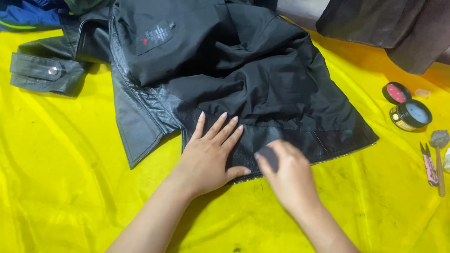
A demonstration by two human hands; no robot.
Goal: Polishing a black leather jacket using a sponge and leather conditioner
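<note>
Mostly the counter (61, 187) is covered by a yellow sheet, and a black leather jacket (225, 70) lies across its far half, lining side up. Near the front edge, the left hand (211, 157) rests flat and released on the jacket hem. Just beside it, the right hand (290, 175) is grasping a small dark pad (268, 155), pressed against the hem. Close to the right edge stands an open tin (411, 115) with its lid (396, 93).

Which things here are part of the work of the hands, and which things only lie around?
In use:
- black leather jacket, pressed flat by the left hand
- small dark pad, held in the right hand
- open tin and its lid, probably

Lying about:
- blue garment
- dark coats
- small snips
</note>
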